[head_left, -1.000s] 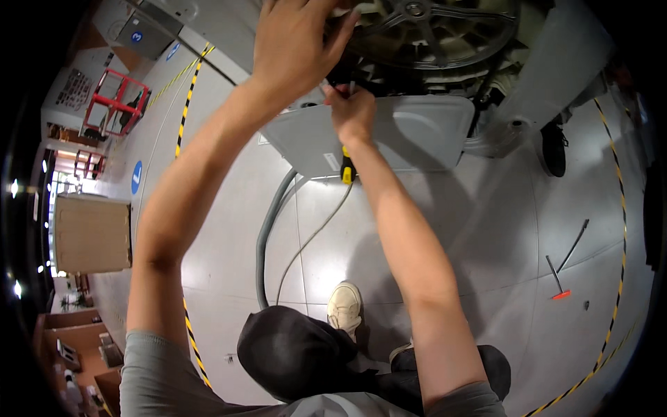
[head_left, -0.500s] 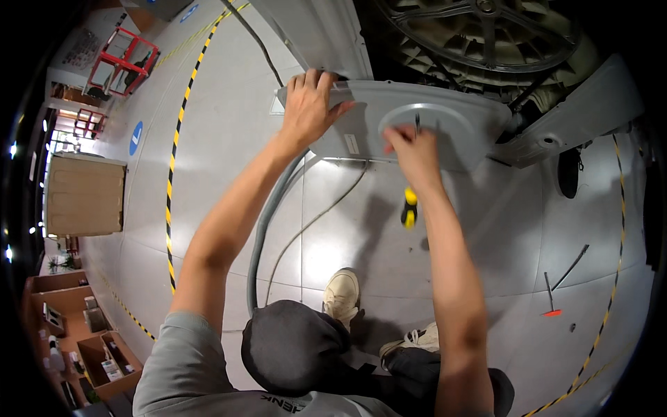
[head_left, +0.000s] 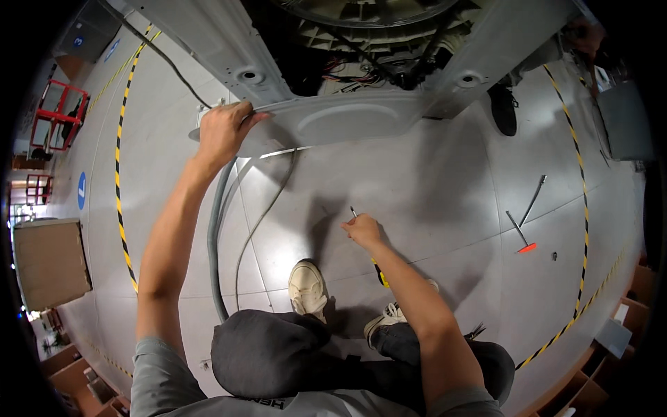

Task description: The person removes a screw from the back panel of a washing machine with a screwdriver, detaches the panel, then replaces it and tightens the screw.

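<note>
The person's left hand [head_left: 226, 132] is at the left end of a grey metal panel [head_left: 347, 121], its grip curled over the upper edge, with the thumb pointing along it; from where I stand, I can't see how the fingertips sit behind. The panel spans the foot of an opened washing machine [head_left: 467, 78], just below a ribbed tub [head_left: 389, 38] and some loose wiring [head_left: 340, 69]. Well apart from it, out over the floor [head_left: 445, 187], the right hand [head_left: 363, 229] has its grip closed around the shaft of a screwdriver [head_left: 381, 274]; the tip pokes out beyond the fingers, and the yellow-and-black handle shows partly behind the forearm. A thick grey hose [head_left: 215, 236] and a thinner cord [head_left: 258, 222] run along the floor between the panel and the person's bent knee [head_left: 267, 354]. Over to the right lie a T-shaped tool with an orange-red handle [head_left: 526, 247] and, beside it, a slim metal rod [head_left: 533, 200]. Someone else's black shoe [head_left: 503, 111] stands near the machine's right side.
</note>
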### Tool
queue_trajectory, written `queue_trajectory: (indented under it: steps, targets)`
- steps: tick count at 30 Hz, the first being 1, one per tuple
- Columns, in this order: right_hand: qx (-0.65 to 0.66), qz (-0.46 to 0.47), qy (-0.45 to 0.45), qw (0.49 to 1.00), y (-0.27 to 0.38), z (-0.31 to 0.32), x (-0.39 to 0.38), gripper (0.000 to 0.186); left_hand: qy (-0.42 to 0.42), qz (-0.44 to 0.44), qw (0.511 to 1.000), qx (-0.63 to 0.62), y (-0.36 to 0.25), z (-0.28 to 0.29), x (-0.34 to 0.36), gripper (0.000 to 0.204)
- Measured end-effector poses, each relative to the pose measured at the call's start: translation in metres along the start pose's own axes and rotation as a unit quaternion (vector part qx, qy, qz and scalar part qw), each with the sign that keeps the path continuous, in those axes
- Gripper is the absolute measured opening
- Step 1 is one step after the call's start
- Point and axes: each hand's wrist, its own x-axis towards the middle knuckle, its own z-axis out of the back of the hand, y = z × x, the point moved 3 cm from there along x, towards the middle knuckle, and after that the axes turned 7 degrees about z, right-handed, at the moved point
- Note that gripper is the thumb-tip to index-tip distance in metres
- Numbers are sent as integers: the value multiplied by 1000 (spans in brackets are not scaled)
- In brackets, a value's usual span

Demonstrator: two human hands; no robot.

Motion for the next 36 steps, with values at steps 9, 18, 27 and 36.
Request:
queue_trajectory:
  steps: [9,18,27,36]
  targets:
    - [273,-186,-152,932,-58,60,13,34,-91,57,994,-5,-14,98,-36,38]
    - [-73,-89,-79,990,-71,66,-4,46,-76,197,975,-66,-10,159,-77,43]
    - [-223,133,241,935,57,179,-48,75,-105,224,953,-178,-33,155,-85,43]
    - [285,306,51,907,162,222,-129,55,-138,343,828,-421,-32,118,-104,50]
